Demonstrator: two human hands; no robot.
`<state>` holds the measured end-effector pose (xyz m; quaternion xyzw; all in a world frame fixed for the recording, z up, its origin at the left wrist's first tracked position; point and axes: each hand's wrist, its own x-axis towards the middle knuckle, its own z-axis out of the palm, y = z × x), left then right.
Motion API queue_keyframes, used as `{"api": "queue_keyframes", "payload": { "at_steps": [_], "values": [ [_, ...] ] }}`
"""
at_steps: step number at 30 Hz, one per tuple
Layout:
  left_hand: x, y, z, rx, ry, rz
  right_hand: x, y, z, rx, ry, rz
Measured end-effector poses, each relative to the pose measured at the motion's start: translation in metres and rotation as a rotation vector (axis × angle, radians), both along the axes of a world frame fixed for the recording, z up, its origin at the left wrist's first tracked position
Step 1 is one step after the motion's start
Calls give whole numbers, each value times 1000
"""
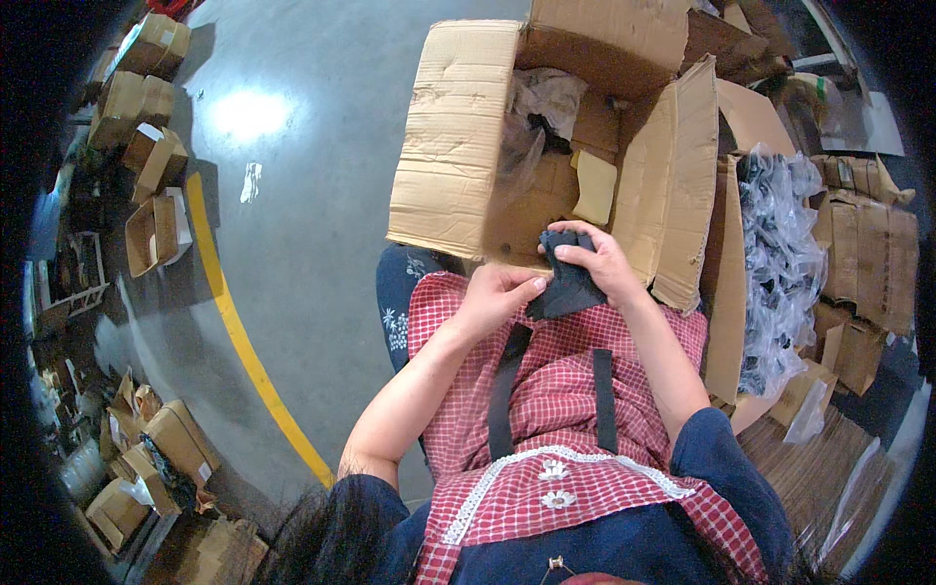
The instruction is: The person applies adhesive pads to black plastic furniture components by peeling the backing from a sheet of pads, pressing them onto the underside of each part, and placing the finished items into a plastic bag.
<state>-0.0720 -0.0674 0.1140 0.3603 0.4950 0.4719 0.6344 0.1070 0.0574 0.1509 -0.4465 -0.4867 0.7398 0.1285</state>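
Observation:
A dark, soft piece of fabric (pixel 564 295) is held over my lap at the near edge of an open cardboard box (pixel 453 146). My right hand (pixel 603 261) is closed around its bunched upper part, thumb on top. My left hand (pixel 502 295) is closed in a pinch at the fabric's left edge. Inside the box are a crumpled whitish wrapping (pixel 551 97), a dark item partly under it and a pale yellow sheet (pixel 595 187). Two black straps, a left one (pixel 507 400) and a right one (pixel 603 400), lie on my red checked apron (pixel 556 361).
To the right, another carton (pixel 723 292) is filled with items in clear plastic bags (pixel 780 263). More cartons (pixel 873 253) stand beyond it. Grey floor with a yellow line (pixel 239 331) stretches to the left, where several boxes (pixel 156 234) line the edge.

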Motion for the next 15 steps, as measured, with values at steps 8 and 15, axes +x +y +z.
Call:
{"api": "queue_keyframes", "payload": {
  "at_steps": [8,15],
  "values": [
    [-4,6,31,-339,-315,-329,3,4,24,-4,43,-36],
    [-12,8,43,-327,-459,-415,-4,0,22,-27,148,-52]
  ]
}}
